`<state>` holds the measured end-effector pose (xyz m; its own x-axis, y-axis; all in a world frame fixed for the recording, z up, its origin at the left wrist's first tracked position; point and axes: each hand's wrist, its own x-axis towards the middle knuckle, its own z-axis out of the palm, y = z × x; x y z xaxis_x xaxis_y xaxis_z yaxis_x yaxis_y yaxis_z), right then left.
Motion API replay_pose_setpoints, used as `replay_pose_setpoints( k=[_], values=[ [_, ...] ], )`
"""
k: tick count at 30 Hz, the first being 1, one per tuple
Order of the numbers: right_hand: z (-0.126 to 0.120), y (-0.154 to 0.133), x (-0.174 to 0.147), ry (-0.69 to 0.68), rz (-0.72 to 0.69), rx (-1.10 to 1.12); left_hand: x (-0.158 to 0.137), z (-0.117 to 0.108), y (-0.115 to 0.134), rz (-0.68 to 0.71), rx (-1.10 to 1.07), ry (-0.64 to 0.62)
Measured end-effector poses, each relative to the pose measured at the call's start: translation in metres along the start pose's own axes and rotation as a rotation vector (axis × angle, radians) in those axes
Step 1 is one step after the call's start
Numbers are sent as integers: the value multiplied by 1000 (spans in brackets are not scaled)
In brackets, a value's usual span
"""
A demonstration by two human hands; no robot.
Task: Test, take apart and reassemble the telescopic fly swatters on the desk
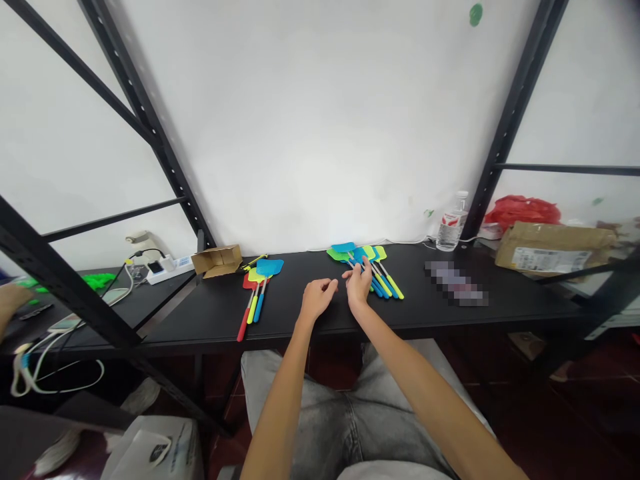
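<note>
My left hand (pixel 319 299) rests at the table's front, fingers loosely curled, with nothing visible in it. To its right, my right hand (pixel 358 285) reaches over the left side of a pile of fly swatters (pixel 384 275) with blue, green and yellow heads. Its thumb and fingers are apart. Whether its fingertips touch a swatter I cannot tell, and the hand hides part of the pile. Farther left lie a red fly swatter (pixel 244 321), a yellow fly swatter (pixel 253 308) and a blue fly swatter (pixel 260 305), heads overlapping, handles toward me.
On the black table (pixel 200 313), an open cardboard box (pixel 218 261) stands at the back left. A water bottle (pixel 451 223) is at the back right, beside a blurred-out item (pixel 456 283). Black metal posts (pixel 150 127) frame both sides. A taped carton (pixel 555 248) sits far right.
</note>
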<state>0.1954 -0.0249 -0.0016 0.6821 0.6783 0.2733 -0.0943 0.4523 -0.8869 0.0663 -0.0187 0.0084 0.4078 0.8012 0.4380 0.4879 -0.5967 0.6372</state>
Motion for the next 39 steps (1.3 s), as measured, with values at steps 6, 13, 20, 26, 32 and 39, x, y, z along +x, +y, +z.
replay_pose_setpoints(
  k=[6,13,20,26,32,39],
  values=[
    [1,0,-4,1,-64,-88,1,1,-2,8,6,6],
    [2,-5,-9,-76,-93,-99,0,1,0,-3,75,1],
    [3,-8,-10,-123,-36,-104,1,-11,-6,-126,552,245],
    [7,2,-5,-354,-5,-218,-12,-59,-51,-398,946,400],
    [9,12,1,-506,-15,-347,-17,-70,-64,-404,1036,260],
    [11,14,6,-598,1,-353,-1,-26,-33,-143,964,329]
  ],
)
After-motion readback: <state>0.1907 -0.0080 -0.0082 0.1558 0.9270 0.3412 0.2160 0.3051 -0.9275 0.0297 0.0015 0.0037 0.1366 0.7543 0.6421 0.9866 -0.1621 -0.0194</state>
